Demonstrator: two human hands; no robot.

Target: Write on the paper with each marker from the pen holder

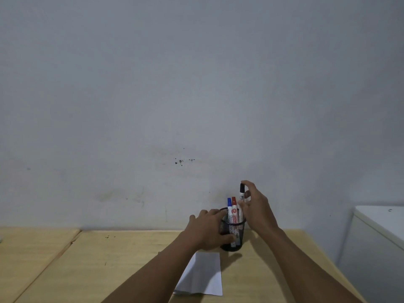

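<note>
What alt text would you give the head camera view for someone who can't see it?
The right hand grips a black-capped marker raised above a black mesh pen holder, which the left hand steadies on a wooden table. A blue marker and a red marker stand in the holder; white paper lies in front.

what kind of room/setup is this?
Probably a plain indoor desk spot: a wooden table against a bare, scuffed wall, with a mesh pen holder of markers and a sheet of paper.
</note>
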